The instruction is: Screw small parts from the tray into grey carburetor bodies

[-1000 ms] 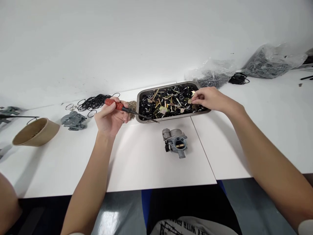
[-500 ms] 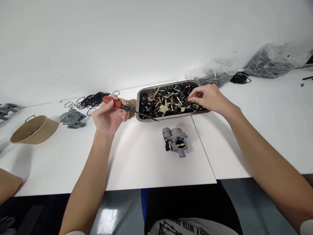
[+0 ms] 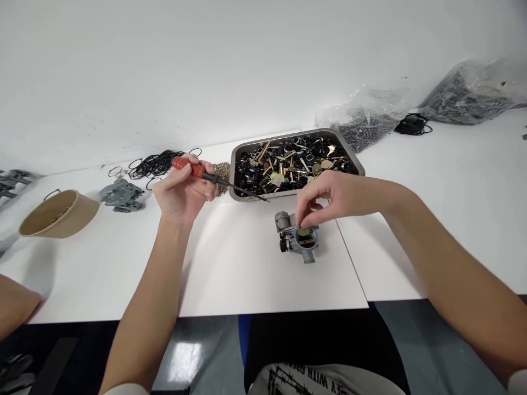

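Observation:
A screwdriver [image 3: 193,168] with a red and black handle is gripped in my left hand [image 3: 184,192], its thin shaft pointing right past the tray's front edge. My right hand [image 3: 325,198] pinches a small brass-coloured disc [image 3: 303,232] at the round bore of a grey carburetor [image 3: 307,253]. The carburetor rests on the white table with its bore facing me, and a brass strip crosses the opening. My right fingers cover part of its top. Whether the disc sits inside the bore or just in front of it, I cannot tell.
Behind the carburetor lies a metal tray [image 3: 297,192] full of black and brass parts. Brass pieces [image 3: 222,171], black rings [image 3: 154,164], another carburetor [image 3: 121,195] and a tan bowl [image 3: 84,211] are to the left. Plastic bags of parts [image 3: 362,123] stand at the back right. Someone's arm [image 3: 16,302] shows far left.
My right hand has moved from the tray down and left to the carburetor, carrying a brass-coloured disc. The left hand with the screwdriver stays nearly in place.

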Available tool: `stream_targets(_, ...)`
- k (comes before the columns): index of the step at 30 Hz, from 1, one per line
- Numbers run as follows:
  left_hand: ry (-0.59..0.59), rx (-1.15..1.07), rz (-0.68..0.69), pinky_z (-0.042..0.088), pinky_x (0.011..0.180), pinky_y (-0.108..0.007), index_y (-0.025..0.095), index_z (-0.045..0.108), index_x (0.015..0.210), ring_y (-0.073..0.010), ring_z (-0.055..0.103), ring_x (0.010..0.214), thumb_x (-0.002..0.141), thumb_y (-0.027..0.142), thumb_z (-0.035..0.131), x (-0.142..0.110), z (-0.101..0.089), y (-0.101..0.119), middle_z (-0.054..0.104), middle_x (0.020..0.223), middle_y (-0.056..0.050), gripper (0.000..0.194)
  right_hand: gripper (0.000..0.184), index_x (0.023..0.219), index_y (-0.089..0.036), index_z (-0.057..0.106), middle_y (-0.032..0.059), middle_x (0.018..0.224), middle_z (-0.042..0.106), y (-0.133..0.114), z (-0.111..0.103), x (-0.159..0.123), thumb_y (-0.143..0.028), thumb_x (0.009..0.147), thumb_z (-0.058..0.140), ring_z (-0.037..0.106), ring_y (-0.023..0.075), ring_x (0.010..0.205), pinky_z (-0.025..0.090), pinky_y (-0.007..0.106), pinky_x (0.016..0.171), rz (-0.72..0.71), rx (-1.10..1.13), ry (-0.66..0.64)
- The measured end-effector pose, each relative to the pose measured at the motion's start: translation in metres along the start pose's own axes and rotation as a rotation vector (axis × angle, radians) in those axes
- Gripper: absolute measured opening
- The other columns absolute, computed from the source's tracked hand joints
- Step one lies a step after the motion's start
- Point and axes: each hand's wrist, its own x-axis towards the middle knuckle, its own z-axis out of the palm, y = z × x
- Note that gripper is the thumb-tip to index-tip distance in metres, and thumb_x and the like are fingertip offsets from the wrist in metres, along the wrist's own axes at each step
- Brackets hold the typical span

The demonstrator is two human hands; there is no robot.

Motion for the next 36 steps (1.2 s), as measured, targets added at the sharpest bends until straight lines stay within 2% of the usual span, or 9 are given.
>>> stream_targets(6,0.007,-0.025,-0.009,0.038,0.037,-0.033,0.019,0.062,0.081,-0.0172,0.056,0.041,0.088,0.017,0.039,0.000,0.002,-0.001,0.067,0.078,-0.007,0.024,0.008,0.087,-0.025,0.082,0.0026,0.083,0.076,-0.002,0.008,0.002,-0.027,0.081,0.076,0.063,0.0148,0.068,0.050,0.029,0.062,-0.017,-0.021,-0.075)
stream_targets(11,0.014,-0.011,-0.023,0.039,0.037,-0.030,0.020,0.061,0.080,-0.0158,0.056,0.041,0.087,0.019,0.044,0.000,0.002,-0.002,0.068,0.076,-0.006,0.018,0.014,0.092,-0.023,0.080,0.0021,0.081,0.074,-0.002,0.012,0.004,-0.020,0.079,0.077,0.064,0.0146,0.071,0.049,0.028,0.066,-0.027,-0.013,-0.067)
stream_targets(15,-0.015,-0.001,-0.013,0.041,0.037,-0.029,0.020,0.062,0.080,-0.0157,0.058,0.040,0.084,0.020,0.050,0.001,0.002,-0.001,0.068,0.077,-0.005,0.013,0.027,0.104,-0.023,0.077,0.0024,0.086,0.071,0.003,0.014,0.007,-0.018,0.078,0.076,0.061,0.0142,0.074,0.047,0.027,0.064,-0.021,-0.029,-0.052)
stream_targets(19,0.005,-0.002,-0.032,0.041,0.036,-0.029,0.020,0.061,0.079,-0.0152,0.057,0.040,0.088,0.021,0.046,0.001,0.003,-0.001,0.069,0.075,-0.005,0.017,0.027,0.105,-0.022,0.076,0.0040,0.094,0.069,0.008,0.013,0.010,-0.024,0.078,0.078,0.060,0.0149,0.079,0.047,0.028,0.066,-0.034,0.001,-0.054)
stream_targets(23,0.032,-0.040,-0.053,0.041,0.036,-0.029,0.019,0.058,0.077,-0.0152,0.055,0.038,0.092,0.024,0.044,0.000,0.009,-0.003,0.068,0.074,-0.006,0.021,0.030,0.107,-0.021,0.074,0.0029,0.086,0.066,0.013,0.015,0.015,-0.036,0.081,0.077,0.058,0.0150,0.076,0.046,0.029,0.067,-0.017,0.069,0.026)
stream_targets(27,0.046,-0.064,-0.080,0.040,0.036,-0.028,0.019,0.057,0.075,-0.0160,0.055,0.036,0.093,0.026,0.044,-0.001,0.014,-0.004,0.068,0.072,-0.007,0.023,0.029,0.097,-0.018,0.070,0.0022,0.083,0.064,0.016,0.017,0.019,-0.042,0.082,0.077,0.056,0.0131,0.072,0.044,0.029,0.065,0.008,0.087,0.066)
stream_targets(33,-0.004,-0.066,-0.050,0.041,0.036,-0.030,0.020,0.059,0.078,-0.0161,0.055,0.038,0.091,0.020,0.039,-0.002,0.014,0.000,0.070,0.074,-0.005,0.023,0.033,0.074,-0.019,0.052,-0.0034,0.069,0.054,0.015,0.007,0.012,-0.040,0.083,0.077,0.048,0.0093,0.060,0.038,0.027,0.058,0.011,0.079,0.116)
stream_targets(36,0.003,-0.064,-0.045,0.040,0.036,-0.030,0.020,0.058,0.077,-0.0159,0.054,0.037,0.090,0.021,0.041,-0.003,0.014,0.000,0.070,0.073,-0.005,0.022,0.033,0.079,-0.020,0.056,-0.0010,0.077,0.058,0.018,0.002,0.011,-0.044,0.082,0.077,0.053,0.0122,0.068,0.042,0.029,0.064,0.026,0.034,0.120)
